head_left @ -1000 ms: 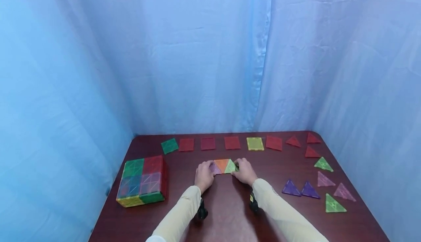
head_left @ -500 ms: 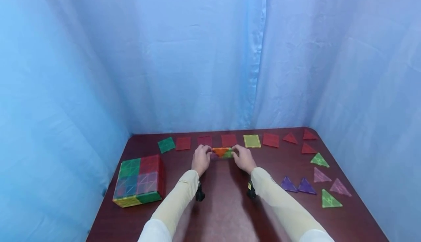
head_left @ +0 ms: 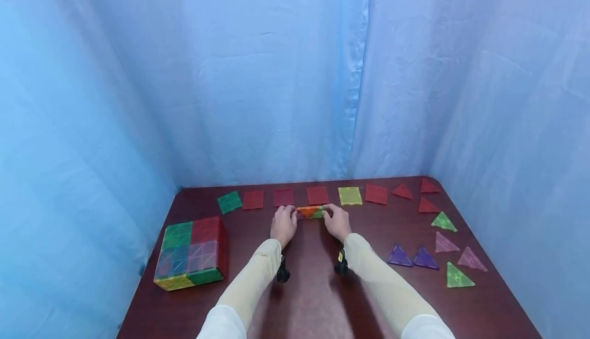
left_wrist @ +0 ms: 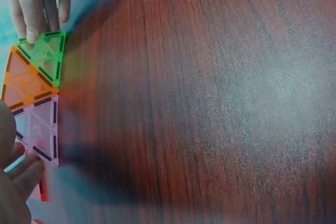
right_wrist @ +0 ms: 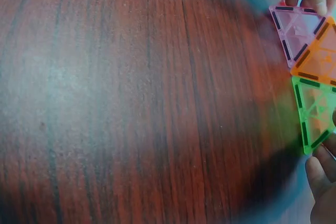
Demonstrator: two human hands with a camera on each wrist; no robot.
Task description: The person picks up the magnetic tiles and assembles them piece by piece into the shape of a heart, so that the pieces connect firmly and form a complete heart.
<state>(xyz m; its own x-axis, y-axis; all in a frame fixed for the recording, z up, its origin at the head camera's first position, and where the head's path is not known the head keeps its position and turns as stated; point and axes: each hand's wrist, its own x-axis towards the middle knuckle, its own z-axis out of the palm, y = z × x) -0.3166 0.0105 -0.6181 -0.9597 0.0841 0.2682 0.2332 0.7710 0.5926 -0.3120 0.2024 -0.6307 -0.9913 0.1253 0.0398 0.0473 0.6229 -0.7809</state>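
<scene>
A strip of three translucent magnetic triangle tiles is joined edge to edge: a pinkish-purple tile, an orange tile in the middle and a green tile. In the head view the strip looks narrow, tipped up on edge at the table's middle. My left hand pinches the purple end between fingers and thumb. At the green end, my right hand pinches that tile the same way. The fingertips cover the outer corners of the strip.
Along the back lies a row of square tiles, among them a green square and a yellow square. Several loose triangles, including a purple triangle, lie at the right. A multicoloured tile box stands left. A blue curtain surrounds the table.
Both hands have moved away from me toward the back row with the strip. It lay flat-looking a second ago and now is tipped up, showing a narrower face.
</scene>
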